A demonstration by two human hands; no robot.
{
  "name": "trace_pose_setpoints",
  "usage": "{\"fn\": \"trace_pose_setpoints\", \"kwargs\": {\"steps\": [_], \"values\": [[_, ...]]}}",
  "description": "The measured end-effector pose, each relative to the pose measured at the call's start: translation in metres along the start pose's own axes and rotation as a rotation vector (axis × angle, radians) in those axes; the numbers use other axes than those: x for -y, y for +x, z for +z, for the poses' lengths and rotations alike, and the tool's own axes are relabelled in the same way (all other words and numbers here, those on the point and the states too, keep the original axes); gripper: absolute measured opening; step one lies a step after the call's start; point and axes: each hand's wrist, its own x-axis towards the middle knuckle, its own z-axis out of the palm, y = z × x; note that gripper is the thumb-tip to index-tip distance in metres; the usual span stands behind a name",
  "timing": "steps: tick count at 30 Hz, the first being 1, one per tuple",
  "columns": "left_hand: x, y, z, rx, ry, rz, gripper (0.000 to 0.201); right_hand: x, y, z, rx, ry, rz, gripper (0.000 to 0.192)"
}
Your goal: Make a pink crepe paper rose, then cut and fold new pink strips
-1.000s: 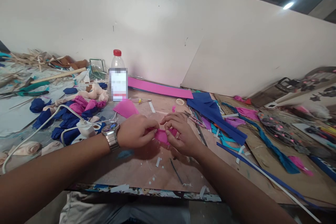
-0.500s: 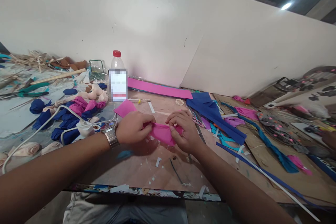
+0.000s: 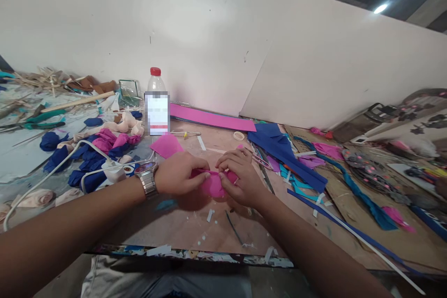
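above the table (image 3: 157, 229), left hand (image 3: 179, 174) and right hand (image 3: 240, 178) pinch the pink sheet (image 3: 213, 187), closer together than before, seemingly gathering it.

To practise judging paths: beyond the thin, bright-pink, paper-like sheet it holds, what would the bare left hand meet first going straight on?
Probably the bare right hand, facing it across the pink sheet, though depth is unclear.
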Motion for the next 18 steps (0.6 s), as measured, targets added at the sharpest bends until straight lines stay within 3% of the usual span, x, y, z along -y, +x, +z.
{"fn": "trace_pose_setpoints", "kwargs": {"steps": [7, 18], "values": [[-0.0018, 0.0004, 0.0015, 0.068, -0.042, 0.016, 0.029, 0.0032, -0.0009, -0.0004, 0.07, 0.03, -0.014, 0.005], [0.0012, 0.0034, 0.0001, 0.179, -0.201, -0.038, 0.022, 0.003, -0.0012, 0.0018, 0.015, 0.008, -0.136, 0.007]]}}
